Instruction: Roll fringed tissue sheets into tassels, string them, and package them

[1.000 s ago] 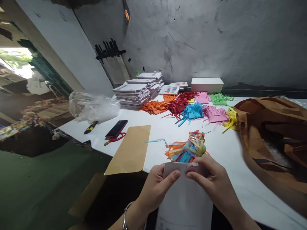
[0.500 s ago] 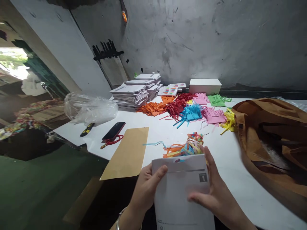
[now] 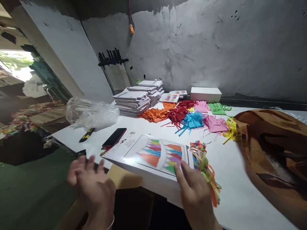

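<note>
My right hand (image 3: 195,188) grips a flat white package (image 3: 158,155) by its near right corner, thumb on top. The printed face is up, with a picture of colourful tassel garlands, and the package is tilted above the table's front edge. Multicoloured paper fringe (image 3: 208,179) hangs out of its right end, beside my right hand. My left hand (image 3: 92,182) is raised to the left of the package, slightly blurred, palm up with fingers apart and touching nothing. Beneath the package lies a brown paper sheet (image 3: 124,177), partly covered.
On the white table stand stacks of white packages (image 3: 131,99), several coloured paper tassel bundles (image 3: 193,120) and a white box (image 3: 205,94). At left are a plastic bag (image 3: 92,113), a box cutter (image 3: 86,135) and a phone (image 3: 114,137). A brown fabric bag (image 3: 271,127) occupies the right.
The package has been turned from its plain back to its printed face and swung sideways. My left hand has let go and moved left; my right hand has closed on the corner.
</note>
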Demonstrator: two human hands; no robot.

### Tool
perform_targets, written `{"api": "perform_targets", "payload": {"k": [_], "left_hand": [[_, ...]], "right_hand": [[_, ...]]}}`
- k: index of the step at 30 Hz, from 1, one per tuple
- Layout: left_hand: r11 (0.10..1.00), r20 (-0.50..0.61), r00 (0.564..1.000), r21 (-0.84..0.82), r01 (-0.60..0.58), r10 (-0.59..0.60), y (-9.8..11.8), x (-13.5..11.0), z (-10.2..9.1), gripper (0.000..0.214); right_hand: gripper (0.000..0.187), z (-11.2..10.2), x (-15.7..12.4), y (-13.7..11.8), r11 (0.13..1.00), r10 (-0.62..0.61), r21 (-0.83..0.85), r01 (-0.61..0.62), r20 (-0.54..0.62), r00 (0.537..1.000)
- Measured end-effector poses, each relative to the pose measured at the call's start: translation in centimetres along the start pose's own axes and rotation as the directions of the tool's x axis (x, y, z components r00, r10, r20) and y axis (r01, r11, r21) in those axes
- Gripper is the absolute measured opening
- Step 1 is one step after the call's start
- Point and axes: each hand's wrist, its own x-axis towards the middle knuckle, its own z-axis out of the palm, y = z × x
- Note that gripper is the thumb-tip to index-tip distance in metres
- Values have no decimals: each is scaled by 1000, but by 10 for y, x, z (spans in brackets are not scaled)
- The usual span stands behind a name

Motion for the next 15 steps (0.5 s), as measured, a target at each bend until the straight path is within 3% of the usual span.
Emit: {"api": "perform_targets", "payload": {"k": [1,3,5,7,9,12,13,15], "left_hand": [[994,-7,996,67,-86,87,-3,-1,-6,48],[924,173,967,302,-232,186,-13,-8,-19,46],[774,479,872,514,-370,99,-28,-19,-27,41],[635,668,744,568,-524,17,-44,-32,-26,39],[528,774,633,531,-663,16,-60,-46,-15,40],[361,861,504,491,-793,-66,-78,-68,19,49],[303,862,491,504,-809,-123,-83,-75,30,55],[198,840,488,533,-823,-235,-92,-86,48,66]], "right_hand": [[60,11,5,-9,1000,20,-1,-20,65,998],[50,30,10,-19,999,21,37,-27,167,986],[54,40,11,-15,998,22,59,-34,201,979],[62,43,16,2,993,119,-8,-120,191,974],[64,47,25,23,941,324,-162,-297,174,930],[71,62,35,48,796,590,-332,-507,237,772],[71,69,34,53,776,621,-345,-528,267,737],[63,77,24,63,788,611,-325,-523,311,727]]}}
